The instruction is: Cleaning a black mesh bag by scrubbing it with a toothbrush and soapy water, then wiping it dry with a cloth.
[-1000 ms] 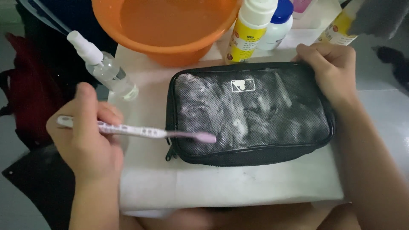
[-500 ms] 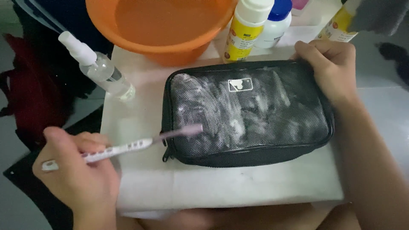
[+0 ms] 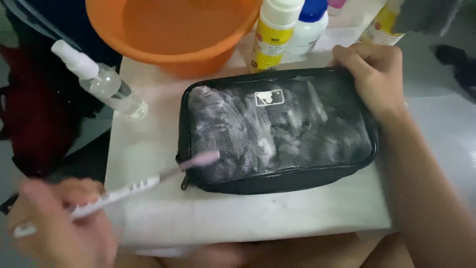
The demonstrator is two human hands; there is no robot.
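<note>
On the white board: a soapy black pouch under a toothbrush

At the middle of the white board (image 3: 248, 218) lies a black mesh pouch (image 3: 277, 134), its top smeared with white foam. A toothbrush (image 3: 148, 183) touches the pouch's lower left corner with its pink head. The left hand (image 3: 54, 223), blurred, is closed around the handle. The right hand (image 3: 377, 74) grips the pouch's upper right corner, fingers curled over the edge. Behind the pouch stand an orange basin (image 3: 168, 30) and a yellow-labelled bottle (image 3: 272, 34); a clear spray bottle (image 3: 104, 84) lies to the left.

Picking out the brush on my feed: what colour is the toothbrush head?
Pale pink or lilac; the toothbrush handle is white. Head view, though blurred.
</note>
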